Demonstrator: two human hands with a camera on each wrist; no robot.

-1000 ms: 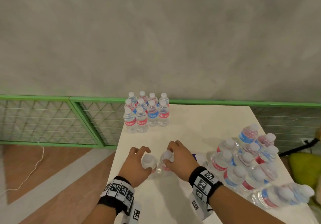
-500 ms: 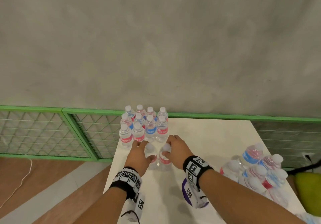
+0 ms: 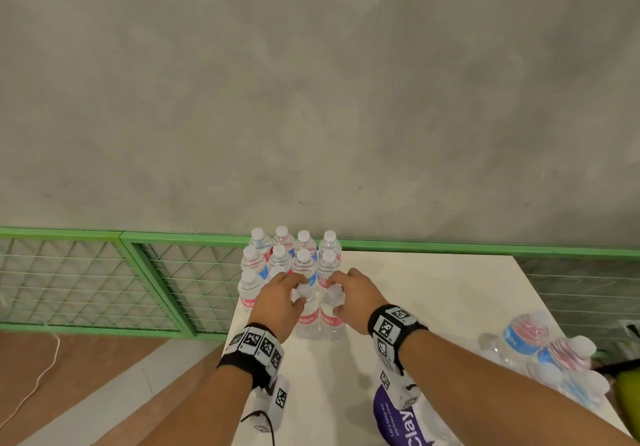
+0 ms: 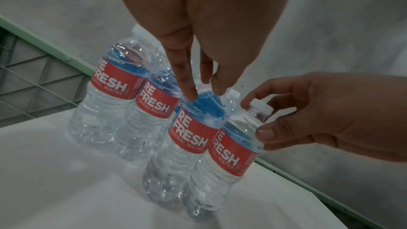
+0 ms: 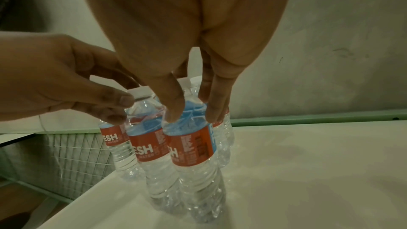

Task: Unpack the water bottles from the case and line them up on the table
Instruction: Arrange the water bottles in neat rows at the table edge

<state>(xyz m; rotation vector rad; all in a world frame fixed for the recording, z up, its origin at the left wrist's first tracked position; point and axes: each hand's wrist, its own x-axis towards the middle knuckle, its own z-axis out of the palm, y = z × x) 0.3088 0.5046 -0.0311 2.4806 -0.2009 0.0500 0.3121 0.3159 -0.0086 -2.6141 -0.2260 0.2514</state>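
You are looking at nine upright bottles (image 3: pixel 292 255) standing in a block at the far left corner of the table (image 3: pixel 450 293), plus two more just in front of it, one under each hand. Several further bottles are lying in the torn case (image 3: pixel 540 352) at the right edge; the frame is cutting them off, so I cannot count them. Your left hand (image 3: pixel 277 302) is curling its fingers around the neck of the left bottle (image 3: pixel 308 317), hiding the ninth bottle's cap. Your right hand (image 3: pixel 356 300) is pinching the right bottle (image 3: pixel 331 317) just below its cap. Both bottles are standing upright on the table, touching each other. A purple-printed wrapper (image 3: pixel 398 418) is lying at the near edge, partly cut off.
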